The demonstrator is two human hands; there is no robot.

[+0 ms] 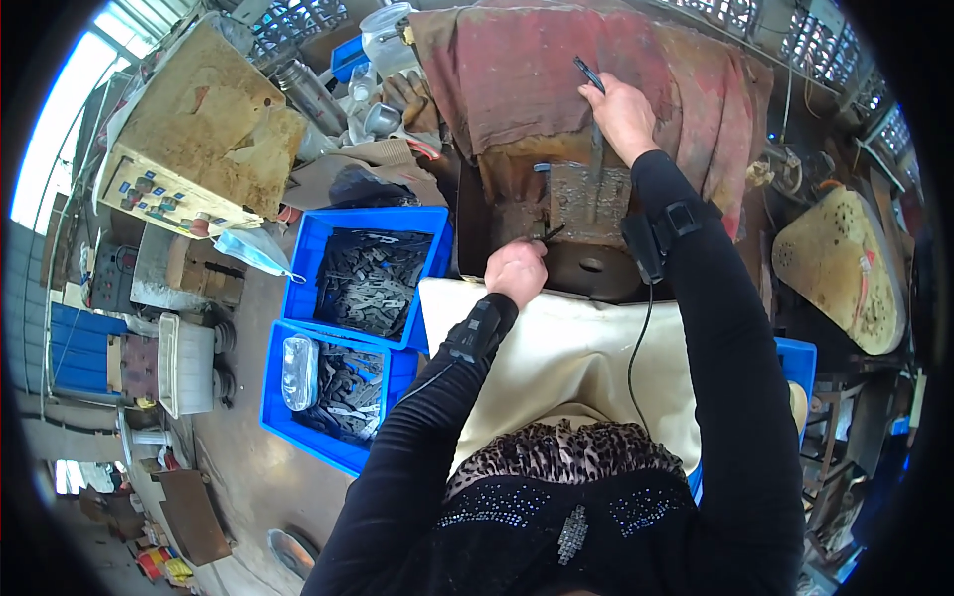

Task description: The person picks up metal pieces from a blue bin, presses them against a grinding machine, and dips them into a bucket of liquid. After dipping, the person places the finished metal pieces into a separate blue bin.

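Observation:
My right hand (624,117) is closed around a dark handle (588,74) in front of the reddish cloth (542,74) draped over the machine. Below that hand, a metal rod (596,169) stands against a pitted metal block (566,209). Near the block's lower left, my left hand (517,270) pinches a small dark metal piece (554,234), its far end sticking out past the fingers. Just right of the left hand lies a round dark plate with a hole (566,268). A cream apron (556,343) covers my lap beneath both arms.
To the left, a blue bin (445,238) and a second blue bin (268,397) hold many flat metal parts. A clear plastic container (299,372) rests in the nearer one. Beyond stand a worn control box (199,129) and a cluttered shelf. A cable (633,368) hangs from my right wrist.

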